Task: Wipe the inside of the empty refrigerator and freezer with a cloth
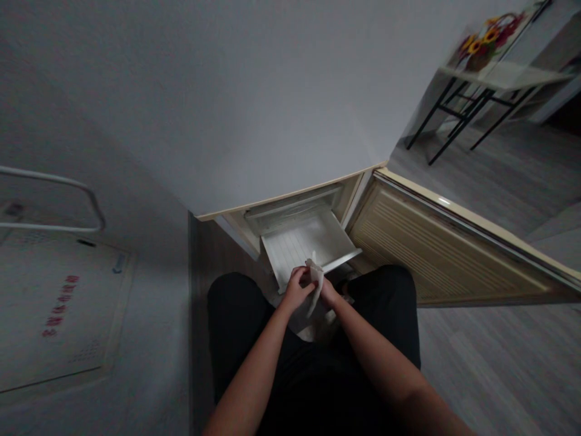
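Note:
Between my hands is a thin, crumpled white cloth (316,275), possibly tissue, with one end hanging down. My left hand (297,289) is closed, its curled fingers and thumb on the cloth's left side. Closed on the other side, my right hand (327,292) is partly hidden behind the cloth. Just beyond both hands, a white drawer (295,242) is pulled out of a low cream compartment (240,221). Its front edge lies close to my fingers. Something pale, too dim to make out, lies below my hands between my knees.
A cream door with a ridged inner panel (436,248) stands swung out to my right. A large pale surface (272,103) rises above the compartment. At left are a wall panel with red characters (61,306) and a white rail (49,227). A table (503,75) holds flowers (490,39).

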Tool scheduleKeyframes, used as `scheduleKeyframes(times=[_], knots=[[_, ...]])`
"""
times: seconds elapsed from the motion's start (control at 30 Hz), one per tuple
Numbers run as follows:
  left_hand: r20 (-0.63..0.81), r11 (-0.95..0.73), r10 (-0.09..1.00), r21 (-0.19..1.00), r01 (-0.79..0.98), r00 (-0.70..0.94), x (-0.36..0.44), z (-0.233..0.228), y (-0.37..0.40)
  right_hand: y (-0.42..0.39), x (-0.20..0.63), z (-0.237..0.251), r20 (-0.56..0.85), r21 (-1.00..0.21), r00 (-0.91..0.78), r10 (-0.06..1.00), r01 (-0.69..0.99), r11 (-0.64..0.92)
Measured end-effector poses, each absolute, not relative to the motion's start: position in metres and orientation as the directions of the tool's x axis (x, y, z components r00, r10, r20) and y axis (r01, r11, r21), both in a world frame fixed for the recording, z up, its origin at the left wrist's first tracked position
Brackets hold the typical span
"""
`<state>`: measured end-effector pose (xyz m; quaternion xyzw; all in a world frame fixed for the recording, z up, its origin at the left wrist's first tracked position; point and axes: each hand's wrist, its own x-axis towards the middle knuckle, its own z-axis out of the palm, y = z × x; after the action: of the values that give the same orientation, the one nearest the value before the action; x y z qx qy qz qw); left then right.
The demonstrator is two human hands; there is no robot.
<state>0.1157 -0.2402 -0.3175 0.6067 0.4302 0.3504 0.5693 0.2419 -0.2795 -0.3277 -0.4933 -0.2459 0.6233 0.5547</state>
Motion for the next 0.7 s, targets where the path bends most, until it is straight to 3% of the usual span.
scheduleKeyframes(times=[0.1, 0.23, 0.4, 0.53, 0.7], knots=[[-0.062, 0.019, 0.909, 0.994, 0.106, 0.412, 0.117, -0.315, -0.237, -0.276, 0.241, -0.322, -0.331, -0.848, 0.103, 0.938, -0.468, -0.248], [-0.07, 0.043, 0.89, 0.997, 0.071, 0.451, 0.117, -0.312, -0.235, -0.274, 0.239, -0.322, -0.303, -0.879, 0.222, 0.927, -0.44, -0.182], [-0.083, 0.073, 0.897, 0.997, 0.039, 0.435, 0.116, -0.31, -0.233, -0.275, 0.246, -0.322, -0.195, -0.954, 0.389, 0.901, -0.29, -0.082], [-0.134, 0.138, 0.868, 0.99, 0.027, 0.479, 0.114, -0.31, -0.232, -0.276, 0.255, -0.315, -0.121, -0.977, 0.391, 0.913, -0.209, -0.04], [-0.191, 0.213, 0.868, 0.977, 0.005, 0.457, 0.111, -0.313, -0.229, -0.278, 0.259, -0.308, -0.136, -0.987, 0.383, 0.914, -0.135, -0.091]])
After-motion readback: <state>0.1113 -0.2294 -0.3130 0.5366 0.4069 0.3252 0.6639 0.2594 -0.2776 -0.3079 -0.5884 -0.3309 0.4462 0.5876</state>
